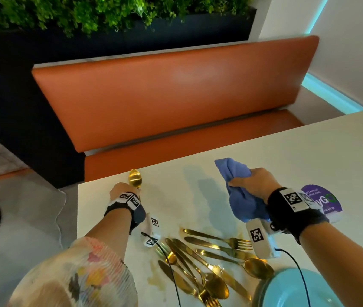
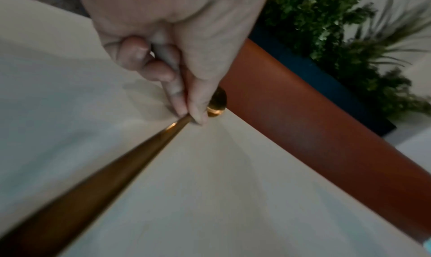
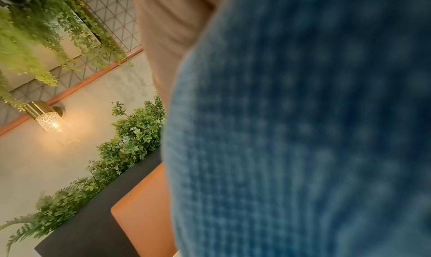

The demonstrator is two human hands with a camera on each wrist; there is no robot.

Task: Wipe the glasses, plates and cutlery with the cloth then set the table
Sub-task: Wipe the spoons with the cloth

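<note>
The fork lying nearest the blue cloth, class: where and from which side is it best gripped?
Grip the fork by its bare handle end, which points left, coming from above. Its tines lie beside the right hand's wrist camera, and other cutlery crowds the near side.

a restaurant or café booth — orange padded bench [image 1: 171, 94], pale table [image 1: 309, 151], planter greenery [image 1: 87, 12], wall lamp [image 3: 47, 119].

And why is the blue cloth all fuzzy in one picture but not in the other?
In the right wrist view the blue cloth sits right against the lens, so it is out of focus and fills most of the frame. In the head view it is farther off and sharper, bunched in the right hand. The left wrist view is dim, and the gold spoon handle blurs near the camera.
</note>
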